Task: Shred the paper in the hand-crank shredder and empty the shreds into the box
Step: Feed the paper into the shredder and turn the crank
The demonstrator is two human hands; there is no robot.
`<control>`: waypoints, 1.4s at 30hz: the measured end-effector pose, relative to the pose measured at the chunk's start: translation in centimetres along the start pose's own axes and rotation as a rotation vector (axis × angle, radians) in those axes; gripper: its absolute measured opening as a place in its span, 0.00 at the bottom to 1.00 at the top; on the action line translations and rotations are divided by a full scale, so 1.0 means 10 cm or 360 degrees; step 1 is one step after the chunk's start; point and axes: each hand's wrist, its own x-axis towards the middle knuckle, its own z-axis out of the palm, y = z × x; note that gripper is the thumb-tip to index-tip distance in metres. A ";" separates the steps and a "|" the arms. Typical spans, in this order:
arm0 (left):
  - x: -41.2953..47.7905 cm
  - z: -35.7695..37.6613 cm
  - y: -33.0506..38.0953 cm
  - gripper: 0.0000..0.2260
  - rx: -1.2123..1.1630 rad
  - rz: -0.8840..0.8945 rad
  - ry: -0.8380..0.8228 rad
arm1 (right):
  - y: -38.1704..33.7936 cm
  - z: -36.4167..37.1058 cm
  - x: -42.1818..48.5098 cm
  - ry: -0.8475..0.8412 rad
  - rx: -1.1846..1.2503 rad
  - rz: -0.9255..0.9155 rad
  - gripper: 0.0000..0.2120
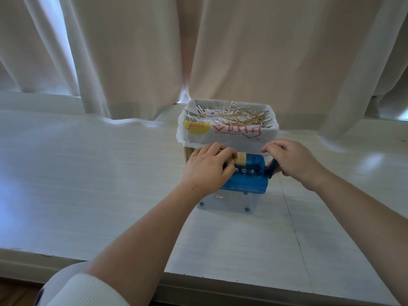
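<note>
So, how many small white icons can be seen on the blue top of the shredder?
3, in a row on the shredder: left, middle, right. The left hand may hide more.

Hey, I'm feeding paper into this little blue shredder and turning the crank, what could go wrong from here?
1. Your left hand pins the paper right at the shredder slot, so fingertips may get close to the cutters.
2. The right hand on the crank could tip or slide the light shredder on the smooth table.
3. The box behind already looks full of shreds; emptying more may spill.
</note>
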 end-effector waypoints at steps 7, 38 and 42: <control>-0.01 -0.01 0.01 0.13 0.0004 0.0002 0.0021 | 0.23 0.17 -0.27 0.0351 0.0331 -0.0211 0.23; -0.02 -0.01 0.01 0.13 -0.0003 -0.0007 0.0074 | 0.35 0.50 -0.17 0.0497 0.0417 0.0007 0.20; -0.02 -0.01 0.01 0.13 -0.0006 -0.0008 0.0062 | 0.34 0.49 -0.14 0.0459 0.0360 0.0036 0.19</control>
